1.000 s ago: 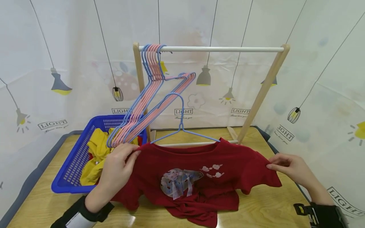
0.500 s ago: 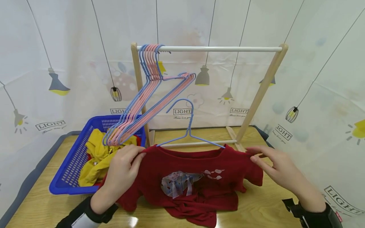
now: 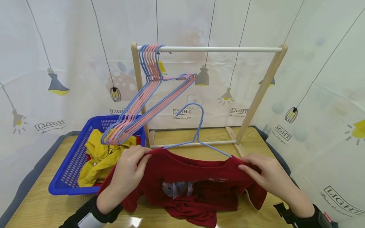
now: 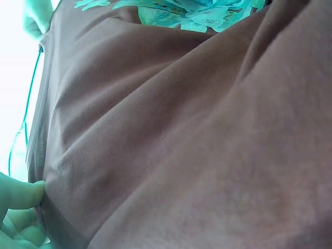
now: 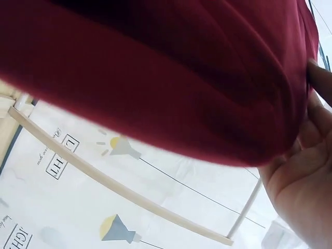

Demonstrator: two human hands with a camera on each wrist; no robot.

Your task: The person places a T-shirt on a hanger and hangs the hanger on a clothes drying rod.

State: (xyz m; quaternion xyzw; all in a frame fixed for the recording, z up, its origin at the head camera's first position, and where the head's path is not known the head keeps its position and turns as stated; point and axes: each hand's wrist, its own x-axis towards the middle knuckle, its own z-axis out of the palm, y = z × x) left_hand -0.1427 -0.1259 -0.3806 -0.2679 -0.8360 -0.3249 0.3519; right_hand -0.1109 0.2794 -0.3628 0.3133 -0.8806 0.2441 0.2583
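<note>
The shirt point(image 3: 196, 183) fills both wrist views, hiding nearly all else; its print is half folded under. The left hand point(image 3: 129, 167) pinches one shoulder, the right hand point(image 3: 263, 175) grips the other — the shirt stretches between them, long axis running hand to hand, hem slumped on the worktop point(image 3: 40, 205). The hanger point(image 3: 196, 133) sits in the collar, hook upward, arms covered by cloth.

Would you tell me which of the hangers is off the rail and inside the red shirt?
The single blue hanger whose hook stands free above the red shirt collar; the other blue and pink hangers hang bunched on the rail.
</note>
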